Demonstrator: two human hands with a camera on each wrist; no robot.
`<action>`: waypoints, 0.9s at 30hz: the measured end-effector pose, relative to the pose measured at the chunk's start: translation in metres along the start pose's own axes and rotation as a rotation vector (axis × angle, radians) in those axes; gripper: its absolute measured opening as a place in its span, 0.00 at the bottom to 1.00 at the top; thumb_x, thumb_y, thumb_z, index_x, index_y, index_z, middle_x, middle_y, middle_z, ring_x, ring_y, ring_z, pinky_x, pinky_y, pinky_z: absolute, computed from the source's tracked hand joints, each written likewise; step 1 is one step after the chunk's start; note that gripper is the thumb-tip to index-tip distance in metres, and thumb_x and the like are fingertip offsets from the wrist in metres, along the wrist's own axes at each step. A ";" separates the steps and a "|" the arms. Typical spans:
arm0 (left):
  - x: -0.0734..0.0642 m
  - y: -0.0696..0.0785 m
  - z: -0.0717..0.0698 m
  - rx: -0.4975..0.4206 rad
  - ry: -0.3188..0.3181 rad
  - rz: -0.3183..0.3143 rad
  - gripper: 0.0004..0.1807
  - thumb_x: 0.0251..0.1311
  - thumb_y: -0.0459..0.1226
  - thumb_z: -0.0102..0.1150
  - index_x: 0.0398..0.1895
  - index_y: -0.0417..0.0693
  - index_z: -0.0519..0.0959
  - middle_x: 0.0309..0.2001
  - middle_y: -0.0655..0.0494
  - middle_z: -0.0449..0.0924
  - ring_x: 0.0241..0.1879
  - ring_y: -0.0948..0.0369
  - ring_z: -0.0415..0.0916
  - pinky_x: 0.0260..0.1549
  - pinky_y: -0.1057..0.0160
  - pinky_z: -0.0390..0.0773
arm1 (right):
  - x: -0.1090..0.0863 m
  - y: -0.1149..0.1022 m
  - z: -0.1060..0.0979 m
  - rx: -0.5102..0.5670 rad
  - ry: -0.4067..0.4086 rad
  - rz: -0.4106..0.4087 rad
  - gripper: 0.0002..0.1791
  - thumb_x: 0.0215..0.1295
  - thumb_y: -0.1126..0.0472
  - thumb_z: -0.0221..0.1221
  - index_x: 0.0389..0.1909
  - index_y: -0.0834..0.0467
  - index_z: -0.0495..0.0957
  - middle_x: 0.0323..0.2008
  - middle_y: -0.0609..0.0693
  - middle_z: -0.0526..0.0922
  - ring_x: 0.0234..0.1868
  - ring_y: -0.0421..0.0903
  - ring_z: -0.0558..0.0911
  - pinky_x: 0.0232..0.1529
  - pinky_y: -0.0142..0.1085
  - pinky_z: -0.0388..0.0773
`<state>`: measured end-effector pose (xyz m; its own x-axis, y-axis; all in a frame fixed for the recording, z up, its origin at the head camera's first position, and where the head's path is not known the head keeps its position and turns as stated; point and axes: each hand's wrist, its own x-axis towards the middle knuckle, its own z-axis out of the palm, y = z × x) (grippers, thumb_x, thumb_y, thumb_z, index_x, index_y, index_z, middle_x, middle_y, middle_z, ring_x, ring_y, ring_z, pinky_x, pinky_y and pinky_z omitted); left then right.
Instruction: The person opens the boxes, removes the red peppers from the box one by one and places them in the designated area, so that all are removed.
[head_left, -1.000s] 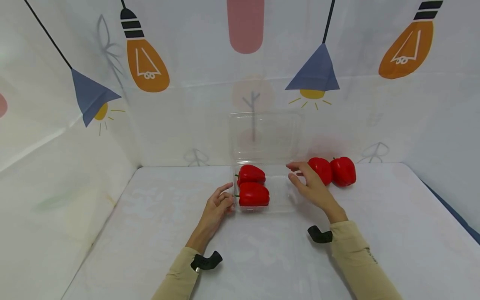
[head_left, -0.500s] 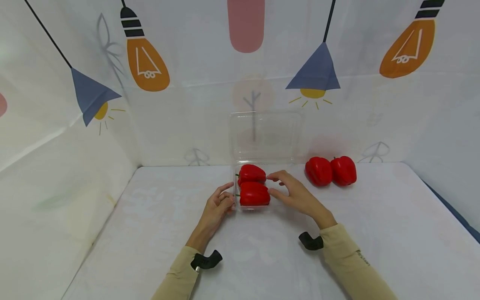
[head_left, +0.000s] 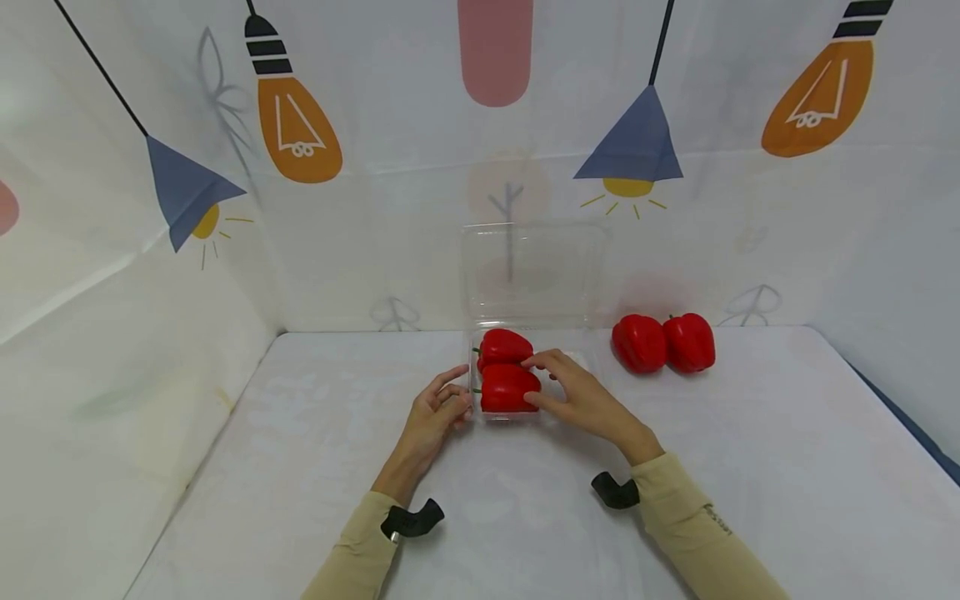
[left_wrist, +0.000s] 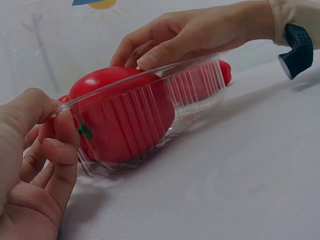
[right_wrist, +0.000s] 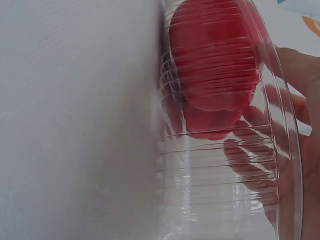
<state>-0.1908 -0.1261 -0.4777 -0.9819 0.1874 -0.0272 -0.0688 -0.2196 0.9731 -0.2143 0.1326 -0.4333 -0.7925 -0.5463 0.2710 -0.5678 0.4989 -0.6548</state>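
Note:
Two red bell peppers lie in the left part of a clear plastic clamshell container (head_left: pixel 566 327), their green stems to the left. My left hand (head_left: pixel 433 414) pinches the container's left rim, as the left wrist view shows with the fingers under the edge. My right hand (head_left: pixel 579 398) reaches inside from the right. Its thumb and fingers span the right end of the front bell pepper (head_left: pixel 508 390), the fingertips near the gap to the back bell pepper (head_left: pixel 504 344). Through the ribbed wall in the right wrist view, several fingers of that hand (right_wrist: pixel 295 145) appear bent and partly blurred.
The clear lid (head_left: pixel 536 271) stands upright behind the container, near the patterned backdrop (head_left: pixel 405 208). Two more red peppers, a nearer-left pepper (head_left: pixel 639 343) and a right pepper (head_left: pixel 690 342), lie side by side on the white tabletop (head_left: pixel 480 508).
My right hand has come left from beside the loose peppers, over the container's right part, onto the front pepper. My left hand has stayed at the rim.

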 end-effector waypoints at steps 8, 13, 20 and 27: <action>0.000 0.000 0.000 -0.034 -0.003 0.001 0.28 0.61 0.29 0.56 0.64 0.50 0.66 0.32 0.59 0.74 0.27 0.64 0.71 0.23 0.72 0.70 | -0.001 -0.003 0.001 -0.007 -0.033 0.054 0.31 0.56 0.51 0.65 0.61 0.49 0.68 0.58 0.45 0.73 0.57 0.47 0.74 0.55 0.46 0.76; 0.000 0.000 0.001 -0.040 0.005 -0.002 0.27 0.60 0.29 0.57 0.64 0.50 0.67 0.33 0.60 0.74 0.27 0.65 0.71 0.24 0.72 0.71 | -0.002 -0.002 0.002 -0.006 -0.046 0.073 0.32 0.57 0.50 0.65 0.63 0.48 0.67 0.60 0.45 0.73 0.57 0.46 0.74 0.55 0.45 0.76; 0.000 0.000 0.002 -0.027 0.011 -0.001 0.27 0.60 0.29 0.57 0.64 0.49 0.67 0.33 0.60 0.74 0.27 0.66 0.71 0.24 0.72 0.71 | -0.002 -0.002 0.001 0.007 -0.066 0.107 0.32 0.57 0.48 0.64 0.63 0.46 0.66 0.58 0.45 0.74 0.55 0.46 0.74 0.53 0.45 0.77; -0.001 0.001 0.002 -0.018 0.010 0.002 0.27 0.60 0.29 0.56 0.64 0.49 0.66 0.33 0.60 0.74 0.27 0.66 0.71 0.25 0.72 0.71 | -0.002 -0.004 0.001 0.029 -0.082 0.121 0.32 0.58 0.50 0.64 0.63 0.47 0.67 0.59 0.46 0.73 0.55 0.47 0.75 0.53 0.46 0.77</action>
<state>-0.1896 -0.1243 -0.4762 -0.9838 0.1770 -0.0278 -0.0701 -0.2376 0.9688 -0.2109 0.1314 -0.4318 -0.8336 -0.5366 0.1312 -0.4614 0.5457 -0.6995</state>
